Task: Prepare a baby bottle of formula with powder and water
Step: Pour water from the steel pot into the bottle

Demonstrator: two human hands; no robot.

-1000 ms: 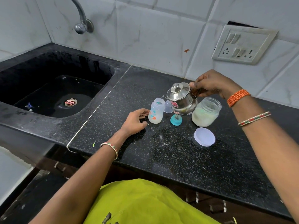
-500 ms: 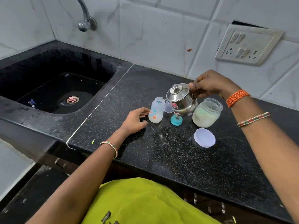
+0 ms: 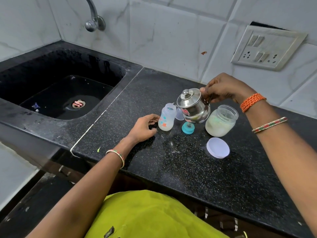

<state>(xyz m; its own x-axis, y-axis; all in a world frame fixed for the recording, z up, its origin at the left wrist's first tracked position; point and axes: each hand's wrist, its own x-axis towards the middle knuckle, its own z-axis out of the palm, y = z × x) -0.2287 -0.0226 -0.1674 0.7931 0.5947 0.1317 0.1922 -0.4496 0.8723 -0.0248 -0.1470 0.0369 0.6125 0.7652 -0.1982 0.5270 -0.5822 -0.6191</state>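
Note:
A small clear baby bottle [image 3: 166, 117] stands open on the black counter [image 3: 197, 169]. My right hand [image 3: 223, 89] grips the handle of a steel kettle [image 3: 193, 106], tilted with its spout over the bottle's mouth. My left hand [image 3: 144, 127] rests on the counter just left of the bottle, fingers curled beside its base; contact is unclear. A teal bottle nipple ring [image 3: 188, 128] lies under the kettle. A clear cap [image 3: 179, 114] sits behind the bottle. An open glass jar of pale powder [image 3: 220, 121] stands to the right, its white lid [image 3: 217, 147] in front.
A black sink [image 3: 56, 90] with a drain lies to the left, under a wall tap [image 3: 93, 18]. A switch and socket plate [image 3: 267, 48] hangs on the tiled wall behind. The counter's front edge runs near my yellow-green clothing [image 3: 151, 215].
The kettle has tipped a little further toward the bottle, its spout now over the mouth. My left hand stays beside the bottle. The camera view shifted slightly.

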